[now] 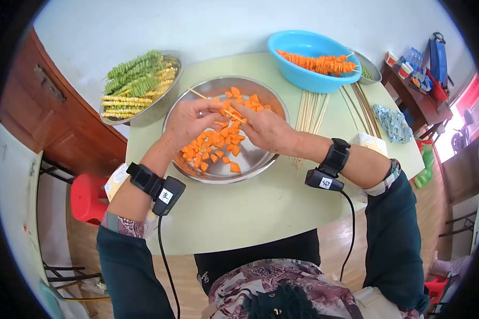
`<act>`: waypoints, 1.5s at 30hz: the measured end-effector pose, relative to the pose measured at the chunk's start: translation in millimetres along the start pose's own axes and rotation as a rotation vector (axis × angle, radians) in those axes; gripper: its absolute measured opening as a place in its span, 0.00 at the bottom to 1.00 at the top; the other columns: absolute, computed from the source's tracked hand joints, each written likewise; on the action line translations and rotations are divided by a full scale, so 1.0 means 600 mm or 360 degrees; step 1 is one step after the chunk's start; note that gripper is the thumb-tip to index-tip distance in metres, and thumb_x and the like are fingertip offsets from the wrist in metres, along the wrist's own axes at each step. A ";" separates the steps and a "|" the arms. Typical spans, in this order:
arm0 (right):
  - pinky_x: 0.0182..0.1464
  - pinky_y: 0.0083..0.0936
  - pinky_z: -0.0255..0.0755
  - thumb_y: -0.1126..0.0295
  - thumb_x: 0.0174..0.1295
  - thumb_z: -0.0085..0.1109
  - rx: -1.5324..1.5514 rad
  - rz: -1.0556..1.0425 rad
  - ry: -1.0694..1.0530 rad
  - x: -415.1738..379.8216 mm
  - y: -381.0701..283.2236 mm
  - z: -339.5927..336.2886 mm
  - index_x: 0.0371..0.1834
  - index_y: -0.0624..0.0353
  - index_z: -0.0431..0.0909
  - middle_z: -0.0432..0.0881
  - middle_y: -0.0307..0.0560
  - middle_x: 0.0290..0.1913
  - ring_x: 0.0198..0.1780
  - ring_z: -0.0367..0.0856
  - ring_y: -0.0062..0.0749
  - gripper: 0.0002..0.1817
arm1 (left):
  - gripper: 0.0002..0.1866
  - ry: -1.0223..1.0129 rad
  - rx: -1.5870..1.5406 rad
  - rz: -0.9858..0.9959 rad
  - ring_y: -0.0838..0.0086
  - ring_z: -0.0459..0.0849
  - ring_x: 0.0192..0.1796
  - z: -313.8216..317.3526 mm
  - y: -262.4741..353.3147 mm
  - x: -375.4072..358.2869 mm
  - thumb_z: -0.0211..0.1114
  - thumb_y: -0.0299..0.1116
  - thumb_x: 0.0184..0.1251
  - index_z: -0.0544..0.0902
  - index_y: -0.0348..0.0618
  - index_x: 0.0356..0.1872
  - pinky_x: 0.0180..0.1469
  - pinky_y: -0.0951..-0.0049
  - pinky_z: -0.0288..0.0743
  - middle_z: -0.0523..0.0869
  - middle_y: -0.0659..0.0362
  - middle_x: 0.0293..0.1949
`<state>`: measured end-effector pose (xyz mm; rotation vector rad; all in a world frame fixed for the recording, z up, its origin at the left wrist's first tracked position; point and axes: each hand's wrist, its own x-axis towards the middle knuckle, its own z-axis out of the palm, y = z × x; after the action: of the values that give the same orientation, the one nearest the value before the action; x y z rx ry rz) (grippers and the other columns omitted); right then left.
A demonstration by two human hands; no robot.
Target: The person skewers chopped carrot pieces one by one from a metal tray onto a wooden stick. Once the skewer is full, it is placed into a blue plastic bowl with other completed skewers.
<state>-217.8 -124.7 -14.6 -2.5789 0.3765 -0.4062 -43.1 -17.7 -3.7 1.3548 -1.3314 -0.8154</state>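
Both hands meet over a wide steel basin point(218, 179) that holds loose cut carrot pieces point(213, 143). My left hand point(190, 123) is closed round a thin bamboo skewer point(198, 94), whose one end sticks out beyond the fingers at the upper left. Orange carrot shows between the two hands along the skewer. My right hand point(267, 128) has its fingers pinched at the skewer's other end, against a carrot piece point(226, 108); the fingers partly hide that piece.
Left of the basin, a steel bowl point(167, 95) bears green and yellow vegetable skewers point(135, 80). A blue tub point(308, 81) with carrot skewers point(319, 63) stands at the back right. Bare bamboo sticks point(310, 114) and a crumpled bluish bag point(393, 123) lie on the table point(218, 223).
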 end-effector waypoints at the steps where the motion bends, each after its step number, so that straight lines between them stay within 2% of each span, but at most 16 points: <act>1: 0.30 0.44 0.70 0.72 0.57 0.50 0.0072 -0.0027 0.0028 0.001 0.002 0.002 0.58 0.62 0.60 0.77 0.61 0.24 0.28 0.77 0.55 0.24 | 0.10 -0.0075 0.0014 -0.0016 0.74 0.84 0.40 0.004 0.004 -0.002 0.59 0.23 0.59 0.79 0.30 0.41 0.39 0.79 0.81 0.84 0.55 0.35; 5: 0.30 0.43 0.70 0.72 0.57 0.51 0.0313 -0.0047 -0.0031 0.011 0.004 0.011 0.58 0.60 0.62 0.77 0.60 0.24 0.28 0.77 0.55 0.23 | 0.10 -0.0190 0.0453 0.0222 0.77 0.83 0.39 0.023 -0.003 -0.002 0.60 0.23 0.58 0.81 0.34 0.41 0.39 0.79 0.80 0.84 0.56 0.35; 8: 0.28 0.38 0.71 0.72 0.58 0.51 0.0391 -0.0059 -0.0007 0.015 0.008 0.010 0.57 0.59 0.64 0.78 0.56 0.23 0.23 0.78 0.48 0.22 | 0.10 -0.0307 0.0110 -0.0066 0.73 0.83 0.41 0.006 0.000 0.003 0.57 0.22 0.61 0.79 0.34 0.43 0.41 0.76 0.81 0.83 0.55 0.39; 10: 0.26 0.30 0.70 0.70 0.59 0.52 0.0492 0.0051 0.0038 0.017 0.008 0.002 0.56 0.59 0.67 0.77 0.51 0.20 0.18 0.76 0.34 0.20 | 0.10 -0.0126 0.0174 0.0078 0.74 0.84 0.40 -0.016 0.001 0.012 0.58 0.24 0.61 0.80 0.35 0.43 0.36 0.78 0.80 0.84 0.55 0.37; 11: 0.26 0.30 0.70 0.70 0.59 0.52 0.0495 0.0058 0.0022 0.018 0.012 0.001 0.56 0.59 0.67 0.77 0.51 0.20 0.18 0.76 0.34 0.20 | 0.10 -0.0121 0.0162 0.0067 0.74 0.84 0.40 -0.026 0.003 0.012 0.58 0.24 0.61 0.80 0.35 0.43 0.36 0.78 0.80 0.84 0.55 0.37; 13: 0.23 0.24 0.68 0.67 0.60 0.53 0.0574 0.0082 0.0038 0.019 0.023 0.001 0.54 0.60 0.70 0.75 0.45 0.16 0.16 0.72 0.23 0.19 | 0.10 0.0113 0.0191 -0.0119 0.76 0.84 0.37 -0.047 0.005 0.009 0.59 0.26 0.59 0.80 0.36 0.41 0.31 0.81 0.77 0.84 0.57 0.35; 18: 0.22 0.22 0.65 0.66 0.61 0.52 0.0623 0.0181 -0.0008 0.022 0.016 -0.009 0.52 0.62 0.72 0.72 0.40 0.11 0.15 0.70 0.22 0.18 | 0.06 -0.0185 0.0734 -0.0312 0.76 0.84 0.31 -0.044 -0.019 0.006 0.63 0.27 0.53 0.83 0.38 0.32 0.29 0.81 0.74 0.85 0.56 0.33; 20: 0.22 0.21 0.65 0.66 0.62 0.51 0.0643 0.0230 -0.0049 0.023 0.016 -0.011 0.51 0.62 0.73 0.71 0.39 0.11 0.15 0.71 0.22 0.16 | 0.07 -0.0213 0.1353 0.0292 0.71 0.82 0.30 -0.026 -0.031 0.005 0.65 0.29 0.48 0.83 0.41 0.30 0.32 0.75 0.73 0.83 0.57 0.29; 23: 0.23 0.21 0.66 0.65 0.62 0.50 0.0593 0.0241 -0.0054 0.021 0.013 -0.013 0.49 0.61 0.74 0.71 0.39 0.11 0.16 0.71 0.21 0.16 | 0.08 -0.0432 0.1353 0.0349 0.63 0.79 0.34 -0.009 -0.037 0.006 0.68 0.32 0.44 0.83 0.42 0.27 0.37 0.68 0.73 0.80 0.58 0.28; 27: 0.23 0.20 0.66 0.65 0.63 0.49 0.0718 0.0236 -0.0037 0.019 0.020 0.000 0.50 0.60 0.74 0.72 0.38 0.12 0.17 0.71 0.19 0.16 | 0.11 -0.0531 0.1599 0.0283 0.63 0.78 0.40 0.001 -0.019 -0.002 0.70 0.33 0.43 0.83 0.42 0.29 0.39 0.67 0.72 0.76 0.57 0.33; 32: 0.23 0.20 0.65 0.64 0.64 0.48 0.0685 0.0231 -0.0129 0.015 0.011 -0.012 0.50 0.59 0.74 0.72 0.36 0.12 0.16 0.71 0.19 0.15 | 0.13 -0.0607 0.1456 0.0144 0.62 0.76 0.42 -0.019 -0.031 0.003 0.71 0.33 0.42 0.82 0.41 0.32 0.42 0.67 0.71 0.75 0.55 0.37; 36: 0.24 0.21 0.66 0.62 0.64 0.49 0.0703 0.0228 -0.0144 0.014 0.010 -0.015 0.50 0.59 0.74 0.72 0.37 0.12 0.16 0.71 0.19 0.16 | 0.13 -0.0543 0.1374 0.0303 0.66 0.78 0.40 -0.018 -0.034 0.003 0.70 0.33 0.46 0.81 0.40 0.33 0.39 0.69 0.71 0.78 0.57 0.35; 38: 0.25 0.21 0.67 0.61 0.64 0.49 0.0640 0.0189 -0.0138 0.012 0.009 -0.014 0.49 0.58 0.74 0.72 0.39 0.12 0.17 0.72 0.21 0.16 | 0.10 -0.0072 0.0868 0.0181 0.75 0.79 0.32 -0.018 -0.041 0.009 0.68 0.33 0.50 0.82 0.42 0.34 0.31 0.75 0.72 0.81 0.61 0.32; 39: 0.25 0.21 0.67 0.61 0.64 0.49 0.0643 0.0192 -0.0135 0.011 0.009 -0.013 0.49 0.58 0.74 0.72 0.39 0.12 0.17 0.72 0.21 0.16 | 0.10 -0.0077 0.0869 0.0181 0.75 0.79 0.32 -0.021 -0.033 0.011 0.68 0.33 0.50 0.82 0.42 0.34 0.31 0.75 0.72 0.81 0.61 0.32; 41: 0.25 0.22 0.68 0.61 0.64 0.49 0.0478 0.0003 -0.0030 0.009 0.010 -0.008 0.49 0.59 0.74 0.74 0.41 0.13 0.17 0.73 0.23 0.16 | 0.08 0.0078 0.0013 -0.0422 0.82 0.77 0.28 -0.031 -0.012 0.016 0.67 0.33 0.53 0.83 0.41 0.32 0.24 0.82 0.69 0.82 0.61 0.29; 45: 0.24 0.24 0.68 0.61 0.64 0.49 0.0493 -0.0004 -0.0033 0.008 0.011 -0.006 0.47 0.59 0.74 0.74 0.42 0.13 0.17 0.75 0.24 0.15 | 0.07 0.0086 -0.0284 -0.0516 0.84 0.76 0.26 -0.037 -0.016 0.007 0.65 0.32 0.54 0.83 0.40 0.30 0.21 0.86 0.66 0.82 0.61 0.30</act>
<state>-215.6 -133.2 -14.0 -2.2806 0.2790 -0.4041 -18.7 -18.8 -6.6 1.4577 -0.9841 -1.0808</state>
